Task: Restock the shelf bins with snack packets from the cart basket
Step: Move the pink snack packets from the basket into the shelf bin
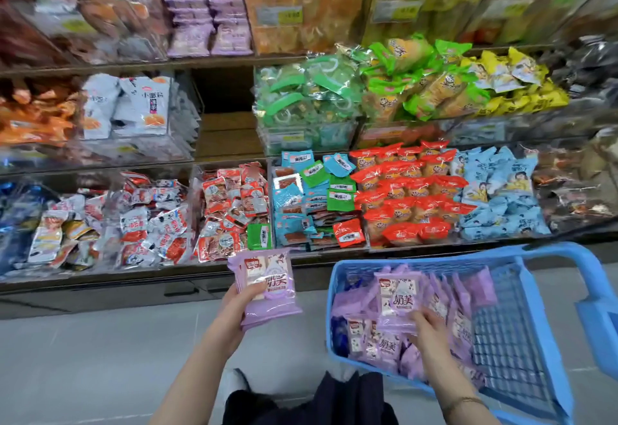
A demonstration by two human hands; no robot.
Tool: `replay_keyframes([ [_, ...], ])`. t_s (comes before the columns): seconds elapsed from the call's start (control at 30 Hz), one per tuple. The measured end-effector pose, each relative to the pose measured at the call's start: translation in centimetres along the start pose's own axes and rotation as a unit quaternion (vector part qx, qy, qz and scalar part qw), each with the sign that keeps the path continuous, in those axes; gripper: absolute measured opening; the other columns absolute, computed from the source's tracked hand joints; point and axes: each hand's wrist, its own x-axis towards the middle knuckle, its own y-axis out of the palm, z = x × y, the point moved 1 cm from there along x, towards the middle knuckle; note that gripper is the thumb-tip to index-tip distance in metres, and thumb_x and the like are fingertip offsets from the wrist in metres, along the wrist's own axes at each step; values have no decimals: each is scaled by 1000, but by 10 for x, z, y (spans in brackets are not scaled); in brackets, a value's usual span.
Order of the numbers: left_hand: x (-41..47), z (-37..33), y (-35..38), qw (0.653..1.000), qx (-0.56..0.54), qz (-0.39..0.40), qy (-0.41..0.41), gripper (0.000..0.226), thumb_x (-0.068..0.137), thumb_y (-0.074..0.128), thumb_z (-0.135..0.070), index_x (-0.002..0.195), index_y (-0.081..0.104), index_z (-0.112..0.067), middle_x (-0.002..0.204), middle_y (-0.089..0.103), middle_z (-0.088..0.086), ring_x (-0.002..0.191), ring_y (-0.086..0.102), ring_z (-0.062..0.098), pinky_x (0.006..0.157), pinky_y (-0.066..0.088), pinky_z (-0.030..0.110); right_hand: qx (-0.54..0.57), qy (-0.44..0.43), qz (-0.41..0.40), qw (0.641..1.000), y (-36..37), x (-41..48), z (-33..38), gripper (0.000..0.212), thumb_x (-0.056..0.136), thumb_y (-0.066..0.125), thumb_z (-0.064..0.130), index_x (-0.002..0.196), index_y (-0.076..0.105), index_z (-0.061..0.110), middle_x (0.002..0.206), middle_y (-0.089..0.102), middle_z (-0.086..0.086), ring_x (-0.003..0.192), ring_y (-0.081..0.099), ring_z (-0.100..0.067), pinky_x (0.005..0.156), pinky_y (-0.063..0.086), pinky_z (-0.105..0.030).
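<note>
Snack packets (pixel 468 287), lilac and glossy, fill the left part of the one blue cart basket (pixel 543 324). I count more than ten, some standing on edge and some lying flat, but they overlap too much for an exact number. The basket is moulded plastic with a grid floor and a thick curved handle, and it sits at the lower right, just in front of the shelving.

My left hand (pixel 239 304) grips a stack (pixel 267 291) of the same flat, pillow-shaped packets, fingers curled beneath and thumb across the front. At least two are layered there, held above the floor between basket and shelf. My right hand (pixel 424 324) reaches into the basket and pinches the lower edge of a single packet (pixel 398 294), raised upright above the others.

The shelf bins (pixel 234 210) are clear, hard-walled boxes on three tiers, heaped with crinkly foil packets in red, teal, green, yellow and pale blue. Two columns of matching purple packs (pixel 207 13) sit on the top tier.

The floor (pixel 100 357) is smooth grey tile.
</note>
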Motion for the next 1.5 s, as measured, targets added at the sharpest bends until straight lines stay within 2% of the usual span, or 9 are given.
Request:
replay_keyframes([
  [0.1, -18, -21, -63, 1000, 5, -8, 15, 62, 63, 71, -20, 123, 59, -11, 115, 69, 13, 94, 67, 28, 66, 55, 31, 47, -17, 34, 998, 50, -31, 10, 18, 91, 53, 12, 105, 61, 4, 113, 63, -8, 106, 59, -27, 93, 49, -48],
  [0.23, -28, -47, -142, 999, 8, -40, 33, 57, 68, 74, -14, 122, 59, -9, 116, 68, 15, 102, 64, 33, 82, 51, 39, 98, -36, 70, 992, 125, -72, 29, 18, 87, 56, 6, 89, 70, 18, 88, 73, 4, 80, 65, -11, 66, 51, -30],
  [0.4, -26, -77, -201, 996, -4, -67, 51, 51, 63, 73, -21, 113, 64, -15, 112, 70, 11, 105, 64, 32, 88, 48, 42, 121, -37, 133, 983, 199, -111, 44, 26, 89, 53, 4, 81, 73, 19, 79, 74, 8, 69, 68, -2, 70, 50, -28],
  [0.53, -13, -99, -221, 996, -16, -62, 61, 52, 69, 73, -20, 119, 62, -11, 114, 69, 13, 106, 64, 33, 89, 49, 42, 101, -55, 169, 979, 237, -120, 72, 22, 90, 55, 5, 88, 71, 19, 88, 74, 2, 75, 68, -10, 70, 51, -28],
  [0.67, 14, -132, -220, 996, -17, -54, 63, 71, 61, 74, -29, 127, 56, -9, 119, 67, 13, 109, 62, 33, 91, 49, 43, 90, -82, 148, 981, 261, -103, 121, 11, 89, 61, 11, 98, 57, 17, 92, 64, 1, 79, 60, -11, 64, 49, -26],
  [0.93, 77, -236, -192, 992, -27, -68, 103, 107, 40, 83, -46, 133, 47, -10, 129, 58, 17, 113, 58, 35, 92, 49, 44, 140, -86, 227, 960, 324, -48, 240, 9, 92, 56, 8, 101, 59, 8, 93, 65, -5, 75, 59, -16, 61, 46, -27],
  [1.13, 117, -321, -164, 984, -52, -49, 165, 85, 56, 82, -31, 132, 50, -12, 113, 69, 11, 88, 69, 27, 63, 53, 34, 157, -135, 307, 929, 377, -18, 329, 19, 95, 45, 1, 101, 62, 2, 96, 69, -11, 79, 63, -17, 63, 53, -25],
  [1.4, 144, -421, -137, 975, -34, -33, 219, 112, 34, 82, -49, 136, 48, -19, 136, 53, 0, 124, 51, 23, 91, 49, 45, 227, -188, 318, 901, 434, -4, 444, 14, 97, 44, 4, 99, 58, 6, 88, 66, -7, 73, 60, -15, 62, 55, -21],
  [1.5, 151, -461, -133, 967, -34, -4, 253, 97, 36, 81, -47, 126, 54, -23, 137, 54, 3, 124, 50, 31, 83, 47, 40, 239, -198, 309, 899, 449, 2, 474, 14, 95, 49, 5, 105, 59, 4, 94, 67, -8, 85, 62, -19, 77, 55, -29],
])
